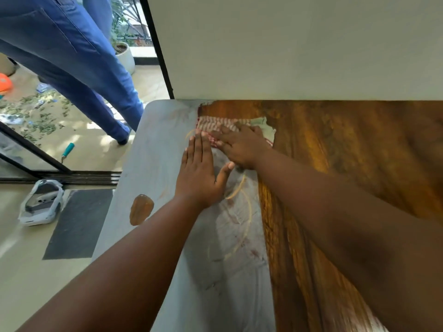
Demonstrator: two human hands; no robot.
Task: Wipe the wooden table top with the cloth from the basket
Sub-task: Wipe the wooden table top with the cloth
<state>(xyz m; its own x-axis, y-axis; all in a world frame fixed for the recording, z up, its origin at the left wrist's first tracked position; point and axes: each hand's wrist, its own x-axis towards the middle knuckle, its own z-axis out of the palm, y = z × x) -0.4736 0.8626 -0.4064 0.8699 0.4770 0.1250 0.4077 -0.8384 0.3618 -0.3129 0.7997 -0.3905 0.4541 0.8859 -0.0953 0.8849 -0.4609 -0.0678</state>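
Striped cloth (217,127) lies crosswise under flat right-hand fingers (230,136) — left fingers (200,147) straight, pressing the dusty wooden bench (347,152) against a white wall (287,44).

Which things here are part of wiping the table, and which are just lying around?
Job: striped cloth, wooden table top, right hand pressing the cloth, left hand flat on the table.

Lying about: teal-handled tool, white headset, scattered leaves, plant pot.

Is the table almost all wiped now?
Not yet, going by this view. Done: the right side of the table top shows clean brown wood. In hand: the right hand presses the striped cloth flat near the far edge, and the left hand lies flat beside it. Left: the pale dusty strip along the left.
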